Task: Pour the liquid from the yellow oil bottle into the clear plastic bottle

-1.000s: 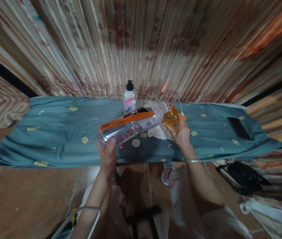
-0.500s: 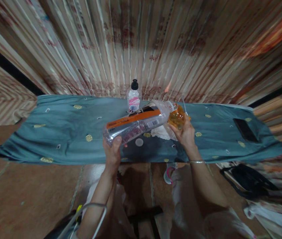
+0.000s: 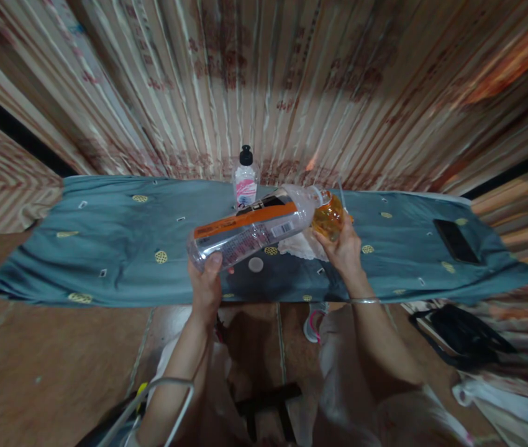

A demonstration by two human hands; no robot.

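My left hand [image 3: 205,280] grips the base of a large clear plastic bottle [image 3: 254,226] with an orange label, held tipped on its side above the table. Its open mouth rests against a small round bottle of orange liquid [image 3: 325,217], which my right hand [image 3: 344,251] holds from below. A thin tube [image 3: 341,195] sticks up beside that small bottle. A crumpled white tissue [image 3: 297,244] and a small white cap [image 3: 255,264] lie on the blue-green cloth [image 3: 119,248] under the bottles.
A small white pump bottle with a black top [image 3: 244,184] stands at the table's back edge before a striped curtain [image 3: 264,87]. A black phone [image 3: 453,241] lies at the right. A black bag [image 3: 464,335] and a shoe [image 3: 311,325] are on the brown floor.
Both hands keep their hold on the two bottles. The large bottle stays tipped toward the small one; only the view has shifted slightly.
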